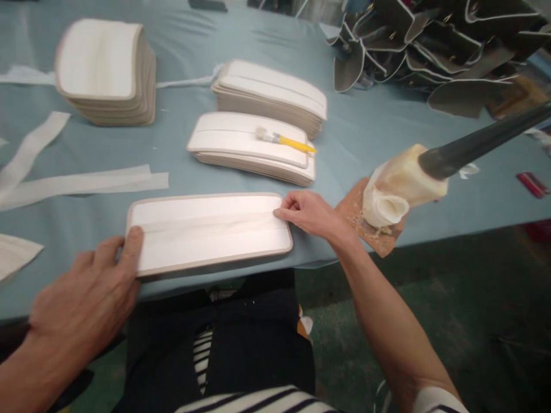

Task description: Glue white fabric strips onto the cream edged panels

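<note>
A striped shirt [258, 402] shows low between the left hand [99, 281] and right hand [305, 212]; a white panel [206, 246] spans their gap. The left rests half-curled on one end; the right's narrowed fingertips touch the other; any grip is unclear.

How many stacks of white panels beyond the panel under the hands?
3: the squarish stack at left, the rear long stack near the middle, and the front long stack just before it, with the brush on top.
</note>
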Tool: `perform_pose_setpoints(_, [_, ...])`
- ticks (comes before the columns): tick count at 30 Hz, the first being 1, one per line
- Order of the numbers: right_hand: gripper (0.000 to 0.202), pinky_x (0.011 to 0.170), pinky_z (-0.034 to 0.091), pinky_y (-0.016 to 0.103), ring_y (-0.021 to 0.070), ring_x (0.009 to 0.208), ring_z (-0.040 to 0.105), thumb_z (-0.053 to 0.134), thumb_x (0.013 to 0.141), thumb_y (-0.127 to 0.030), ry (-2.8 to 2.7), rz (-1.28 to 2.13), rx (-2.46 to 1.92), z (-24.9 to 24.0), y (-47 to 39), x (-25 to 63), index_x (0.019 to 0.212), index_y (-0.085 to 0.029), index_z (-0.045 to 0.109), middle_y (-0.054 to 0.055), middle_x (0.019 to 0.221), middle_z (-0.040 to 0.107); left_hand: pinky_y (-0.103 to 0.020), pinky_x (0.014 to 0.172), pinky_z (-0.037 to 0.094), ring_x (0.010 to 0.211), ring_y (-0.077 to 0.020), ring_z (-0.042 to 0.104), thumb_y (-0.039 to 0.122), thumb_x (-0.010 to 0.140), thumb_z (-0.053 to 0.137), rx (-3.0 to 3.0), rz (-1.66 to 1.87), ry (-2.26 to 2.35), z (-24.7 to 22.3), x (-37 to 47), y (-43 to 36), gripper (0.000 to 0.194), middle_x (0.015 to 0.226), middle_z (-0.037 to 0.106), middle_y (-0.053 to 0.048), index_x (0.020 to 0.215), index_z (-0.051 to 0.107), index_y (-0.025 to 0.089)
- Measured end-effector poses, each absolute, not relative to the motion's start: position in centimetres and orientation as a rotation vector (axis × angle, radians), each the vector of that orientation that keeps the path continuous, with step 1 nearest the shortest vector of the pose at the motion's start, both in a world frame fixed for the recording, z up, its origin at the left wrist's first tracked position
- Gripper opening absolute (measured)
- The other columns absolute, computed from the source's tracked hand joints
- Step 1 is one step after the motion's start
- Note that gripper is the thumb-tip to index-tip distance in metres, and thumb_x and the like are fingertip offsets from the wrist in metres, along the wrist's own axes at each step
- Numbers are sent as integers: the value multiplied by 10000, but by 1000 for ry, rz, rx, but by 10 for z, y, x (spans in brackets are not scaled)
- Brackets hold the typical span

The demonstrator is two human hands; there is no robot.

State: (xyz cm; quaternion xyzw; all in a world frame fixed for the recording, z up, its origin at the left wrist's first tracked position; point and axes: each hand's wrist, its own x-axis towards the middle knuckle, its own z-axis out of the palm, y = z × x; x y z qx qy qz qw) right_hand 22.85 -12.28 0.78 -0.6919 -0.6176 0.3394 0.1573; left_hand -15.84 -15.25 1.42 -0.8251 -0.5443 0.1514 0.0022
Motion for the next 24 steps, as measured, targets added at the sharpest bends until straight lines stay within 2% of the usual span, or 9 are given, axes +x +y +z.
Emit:
perform_pose_setpoints(2, [209, 625, 338, 270, 134, 661, 538, 697, 882, -380, -1750, 968, -2023, 6, -126, 229, 871, -172, 706, -22, 721, 656, -479, 829, 561, 1072, -434, 712, 273, 1048, 291, -2479, 624, -1598, 21, -152, -154, 621, 1418, 620, -318, 1586, 359, -30])
perform_pose_setpoints(4, [229, 615, 335, 270, 137, 666, 547, 695, 893, -400, -1746, 973, -2049, 2, -128, 231, 909, -172, 706, -15, 743, 671, -449, 801, 569, 1064, -403, 711, 241, 1046, 297, -2420, 624, -1554, 23, -150, -156, 600, 1411, 642, -287, 1591, 359, -4])
perform_pose_setpoints(9, [221, 637, 369, 270, 154, 686, 590, 687, 923, -382, -1752, 913, -2103, 2, -133, 237, 1013, -181, 709, -16, 769, 703, -487, 801, 591, 1001, -403, 693, 208, 1018, 365, -2433, 479, -1548, 13, -153, -157, 610, 1393, 665, -294, 1585, 421, -10])
perform_pose_setpoints(12, [198, 714, 439, 303, 207, 783, 671, 644, 959, -315, -1753, 613, -2209, 14, -142, 229, 1093, -195, 728, 23, 855, 762, -478, 765, 600, 965, -399, 687, 192, 1012, 362, -2397, 433, -1592, 8, -152, -157, 608, 1363, 691, -265, 1576, 483, 1])
perform_pose_setpoints(15, [278, 911, 530, 388, 279, 1046, 731, 572, 1042, -326, -1859, 256, -2047, 27, -156, 201, 1218, -186, 734, 113, 1146, 804, -465, 695, 596, 961, -398, 681, 196, 1021, 359, -2369, 417, -1619, 8, -150, -158, 616, 1356, 697, -240, 1599, 477, 18])
perform_pose_setpoints(17, [412, 1130, 483, 454, 318, 1332, 649, 539, 1087, -392, -2065, 112, -1769, 27, -167, 172, 1391, -153, 684, 172, 1472, 693, -463, 696, 596, 953, -393, 678, 197, 1021, 378, -2372, 420, -1616, 9, -150, -159, 613, 1348, 697, -241, 1597, 483, 13])
perform_pose_setpoints(19, [590, 1268, 365, 513, 359, 1546, 464, 548, 1087, -519, -2263, 62, -1551, 16, -176, 145, 1523, -126, 603, 188, 1684, 498, -462, 718, 599, 945, -386, 677, 193, 1022, 395, -2379, 427, -1607, 10, -150, -160, 603, 1347, 697, -246, 1586, 496, 5])
perform_pose_setpoints(21, [760, 1315, 290, 543, 375, 1610, 368, 561, 1049, -650, -2337, 71, -1494, -2, -182, 125, 1582, -108, 549, 195, 1738, 412, -455, 714, 596, 938, -377, 677, 187, 1026, 394, -2371, 429, -1611, 10, -150, -161, 595, 1342, 700, -238, 1584, 500, 9])
perform_pose_setpoints(24, [898, 1331, 249, 563, 386, 1631, 329, 556, 1014, -734, -2349, 124, -1563, -29, -184, 115, 1631, -86, 487, 215, 1747, 384, -432, 699, 585, 932, -358, 678, 167, 1028, 381, -2349, 414, -1614, 8, -149, -162, 589, 1337, 706, -218, 1588, 499, 27])
